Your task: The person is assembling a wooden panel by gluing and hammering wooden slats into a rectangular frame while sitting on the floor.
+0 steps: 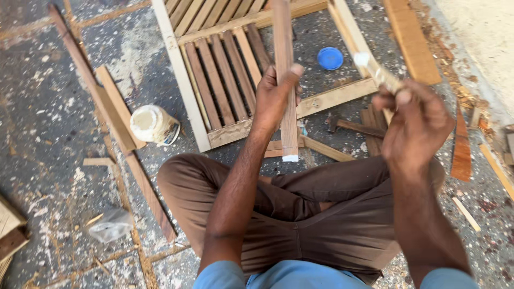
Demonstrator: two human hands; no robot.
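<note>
Left hand [274,99] fingers wrapped around a wooden slat [284,80], long axis upright over the louvered frame [225,69]. Right hand [415,126], right of the slat, pinches a glue-tipped stick [377,70], tip pointing toward it.

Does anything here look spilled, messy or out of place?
Yes. Wood shavings and offcuts litter the floor. The open glue tub lies tipped, smeared white, apart from its blue lid.

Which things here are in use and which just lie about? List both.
In use: wooden slat gripped by the left hand; glue-tipped stick in the right hand; slatted frame; white glue pot; blue lid.
Lying about: hammer; loose strips; crumpled plastic bag.
</note>
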